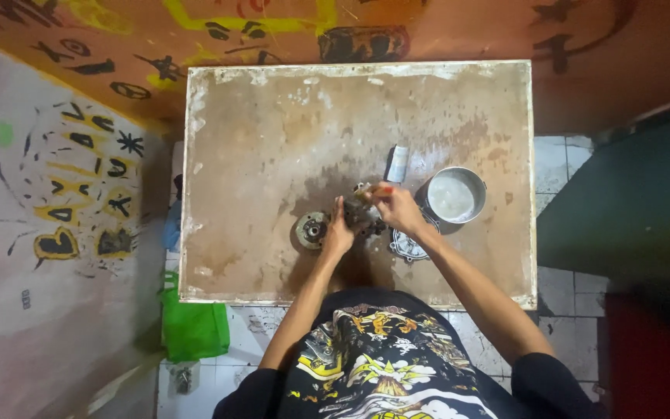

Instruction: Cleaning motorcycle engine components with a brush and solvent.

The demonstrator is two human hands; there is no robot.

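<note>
My left hand [338,230] rests on a dark greasy engine part [371,227] near the middle of the stained table [273,140], steadying it. Its fingers hide most of that part. My right hand [398,208] grips a small brush [371,190] with a light handle and holds it over the same part. A round metal gear-like disc [312,230] lies just left of my left hand. A grey ribbed cover [408,248] lies under my right wrist.
A round metal pot [454,195] with pale liquid stands right of my hands. A small white-blue tube [398,164] lies behind it. A green bag [191,326] sits on the tiled floor at the table's left front corner. Painted walls stand left and behind.
</note>
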